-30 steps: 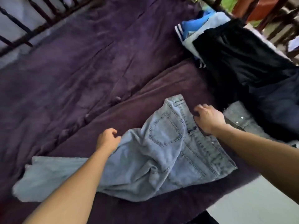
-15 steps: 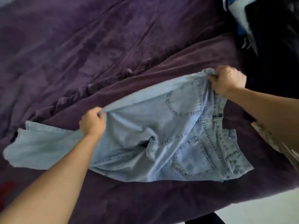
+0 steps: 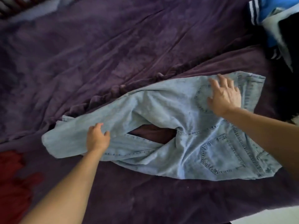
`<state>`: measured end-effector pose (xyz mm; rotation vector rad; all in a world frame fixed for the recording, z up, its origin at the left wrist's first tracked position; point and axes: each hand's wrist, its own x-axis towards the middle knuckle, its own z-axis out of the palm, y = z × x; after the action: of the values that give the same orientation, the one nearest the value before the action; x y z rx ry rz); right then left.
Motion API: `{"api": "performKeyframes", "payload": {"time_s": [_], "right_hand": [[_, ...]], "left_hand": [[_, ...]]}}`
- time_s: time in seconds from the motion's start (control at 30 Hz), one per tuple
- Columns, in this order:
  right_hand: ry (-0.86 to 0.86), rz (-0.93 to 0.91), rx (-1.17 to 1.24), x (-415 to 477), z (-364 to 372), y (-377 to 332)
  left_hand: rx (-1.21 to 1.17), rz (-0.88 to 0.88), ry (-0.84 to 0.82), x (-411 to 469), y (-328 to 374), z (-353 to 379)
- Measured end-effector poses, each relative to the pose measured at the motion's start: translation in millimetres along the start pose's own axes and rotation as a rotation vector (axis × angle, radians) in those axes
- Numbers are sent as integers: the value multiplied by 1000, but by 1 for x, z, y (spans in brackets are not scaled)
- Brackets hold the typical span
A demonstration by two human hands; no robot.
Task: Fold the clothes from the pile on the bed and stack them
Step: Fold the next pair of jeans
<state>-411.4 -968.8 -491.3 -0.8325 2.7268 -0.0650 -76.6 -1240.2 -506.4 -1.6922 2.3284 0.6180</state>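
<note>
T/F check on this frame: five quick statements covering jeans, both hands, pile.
1. The jeans lie back pockets up. True.
2. The right hand fists the waistband. False: it lies flat, fingers spread, on a back pocket.
3. The left hand is on a jeans leg. True.
4. The legs are stacked neatly. False: they splay, purple bed cover showing between.
5. The clothes pile sits at the far right. True.
</note>
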Motion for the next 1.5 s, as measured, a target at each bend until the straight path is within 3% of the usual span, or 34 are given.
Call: {"api": "performKeyframes", "payload": {"time_s": [0.1,0.2,0.37,0.43,0.53,0.63,0.73,0.83,0.9,1.07,1.23,1.37,1.5], "right_hand": [[-92,-148,91,-35,19,-78],[-262,-202,141,-72,56,-160],[-432,-237,159,-125,118,-265],[-443,-337,131,-142,142,-306],[-408,-434,36,-161,166,-353],[-316,-384,20,-177,180,-376],[-147,-332,56,-180,183,-379],[-119,-324,3,-179,178,-382],[-104,-347,-12,-180,178,-389],[-99,-426,158,-195,183,-393],[-104,-508,225,-242,158,-366],[-106,-457,263,-272,120,-357],[-112,-476,227,-289,80,-350]], "left_hand": [[30,-194,-42,-2,-85,-17],[-62,-358,47,19,-149,-35],[-676,-600,89,74,-221,-52],[-832,-510,16,100,-241,-53],[-600,-132,170,129,-234,-72],[-447,145,323,158,-206,-104],[-557,14,385,194,-196,-126],[-925,-309,208,206,-208,-121],[-964,-414,89,182,-218,-96],[-969,-184,-134,117,-242,-42],[-696,-38,-359,88,-246,-49],[-222,42,-306,38,-273,-70],[268,447,-220,2,-272,-93]]}}
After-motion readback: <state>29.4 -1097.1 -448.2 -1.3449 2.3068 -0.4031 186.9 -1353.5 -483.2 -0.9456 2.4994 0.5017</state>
